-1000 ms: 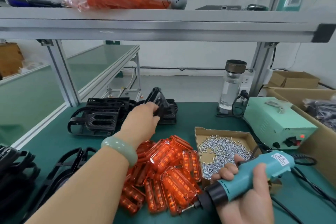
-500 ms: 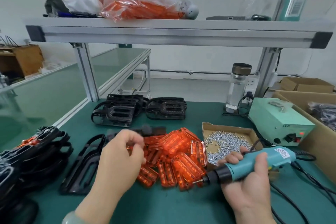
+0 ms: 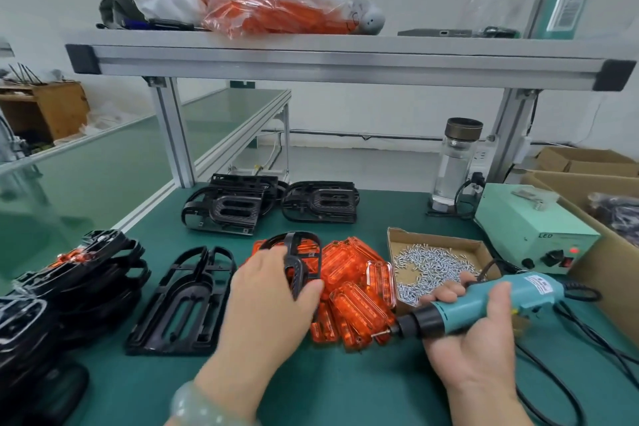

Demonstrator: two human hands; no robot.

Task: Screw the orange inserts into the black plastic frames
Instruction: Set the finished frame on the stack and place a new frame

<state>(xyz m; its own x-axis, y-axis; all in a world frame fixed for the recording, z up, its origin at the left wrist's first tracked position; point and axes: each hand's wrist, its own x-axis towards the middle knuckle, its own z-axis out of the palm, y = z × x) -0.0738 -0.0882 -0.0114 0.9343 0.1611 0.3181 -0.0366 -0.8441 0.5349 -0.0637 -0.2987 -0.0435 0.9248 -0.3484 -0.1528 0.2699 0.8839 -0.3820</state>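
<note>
Our left hand [image 3: 273, 301] grips a seemingly light, stiff black frame [image 3: 294, 252] by its ribs above the orange inserts [image 3: 356, 287] heaped toward the surface's near edge, while our right hand [image 3: 473, 339] clasps the screwdriver [image 3: 484, 301].

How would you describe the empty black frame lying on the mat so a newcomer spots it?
Start at the pile of orange inserts in the middle of the green mat. Just left of it, beside the left hand, lies the black frame. It alone lies flat and single, not stacked or held.
</note>
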